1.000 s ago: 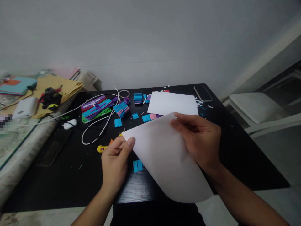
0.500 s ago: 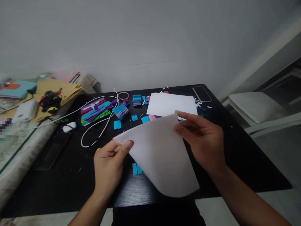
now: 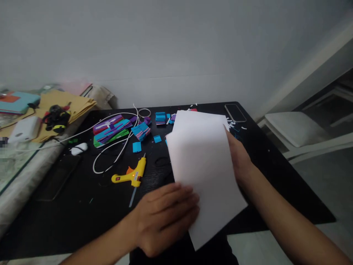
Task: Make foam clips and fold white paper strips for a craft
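A sheet of white paper (image 3: 202,173) is held up in front of me, tilted, with its lower corner over the table's front edge. My left hand (image 3: 168,217) is closed over the sheet's lower left edge, its fingers across the front face; the thumb is hidden. Along the right edge, my right hand (image 3: 239,158) grips the sheet, its fingers mostly behind the paper. To the left of the sheet lies a yellow hot glue gun (image 3: 134,173) with a glue stick (image 3: 133,197) poking from its back. Another white sheet (image 3: 200,119) rests on the table beyond.
Bundles of coloured paper strips (image 3: 113,129) and small blue paper pieces (image 3: 137,147) lie on the black table (image 3: 96,221). A white cable (image 3: 95,162) loops there. A phone (image 3: 235,113) sits at the back right, a white chair (image 3: 295,129) beyond. Brown envelopes (image 3: 66,99) are at left.
The sheet has been turned more upright. My left hand has shifted right and down along its edge, uncovering the glue gun; my right hand has moved behind the right edge.
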Available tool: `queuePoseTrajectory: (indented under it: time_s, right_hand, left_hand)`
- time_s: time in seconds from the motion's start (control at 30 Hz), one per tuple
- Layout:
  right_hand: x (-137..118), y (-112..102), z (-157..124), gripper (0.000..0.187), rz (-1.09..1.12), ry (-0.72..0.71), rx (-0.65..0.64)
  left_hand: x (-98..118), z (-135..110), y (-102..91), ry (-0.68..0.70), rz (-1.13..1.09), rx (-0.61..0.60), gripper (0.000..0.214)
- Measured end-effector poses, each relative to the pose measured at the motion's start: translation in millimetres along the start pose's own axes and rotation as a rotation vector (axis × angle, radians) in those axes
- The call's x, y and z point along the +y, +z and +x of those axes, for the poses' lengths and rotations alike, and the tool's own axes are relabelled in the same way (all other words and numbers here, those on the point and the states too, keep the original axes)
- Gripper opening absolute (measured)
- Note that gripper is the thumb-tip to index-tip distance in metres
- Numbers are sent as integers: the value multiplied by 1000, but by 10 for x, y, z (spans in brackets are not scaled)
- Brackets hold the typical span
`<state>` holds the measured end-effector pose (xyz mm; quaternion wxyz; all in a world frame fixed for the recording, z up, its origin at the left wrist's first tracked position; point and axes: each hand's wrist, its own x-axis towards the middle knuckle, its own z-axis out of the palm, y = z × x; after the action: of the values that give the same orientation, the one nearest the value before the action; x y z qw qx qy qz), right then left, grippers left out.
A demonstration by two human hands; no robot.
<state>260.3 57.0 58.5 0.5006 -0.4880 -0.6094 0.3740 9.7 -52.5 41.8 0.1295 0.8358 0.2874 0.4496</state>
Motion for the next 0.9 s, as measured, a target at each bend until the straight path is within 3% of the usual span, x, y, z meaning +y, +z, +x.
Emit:
queuePoseTrajectory:
  time_s: [0.03, 0.1, 0.2, 0.3, 0.37, 0.53, 0.63, 0.73, 0.8, 0.9]
  right_hand:
    - [32, -3, 16, 58, 45, 52, -33]
    - [72, 0, 9, 62, 172, 183, -137]
    - [83, 58, -78, 67, 372, 393, -297]
    - [57, 158, -194, 45, 470, 513, -345]
    - [20, 219, -259, 32, 488, 517, -337]
    - [-164, 318, -373, 22, 314, 443, -328]
    - [-305, 390, -434, 18, 185, 346, -388]
    - [-420, 484, -487, 22, 85, 246, -463]
    - [-467, 539, -511, 23, 49, 180, -491]
    - [-489, 580, -534, 18, 58, 127, -514]
  left_hand:
    - [-23, -84, 51, 222, 74, -117, 31]
    - [-77, -243, 85, 325, 188, -182, 32]
    - [-122, -407, 45, 306, 237, -224, 35]
    - [-116, -478, 4, 280, 261, -264, 38]
    - [-97, -508, -23, 261, 277, -279, 36]
    - [-21, -510, -205, 218, 267, -246, 41]
    - [12, -311, -315, 39, 313, -89, 39]
    - [1, -15, -299, -249, 326, 91, 37]
    - [-23, 126, -237, -353, 298, 82, 37]
    - [-59, 181, -156, -405, 250, 104, 27]
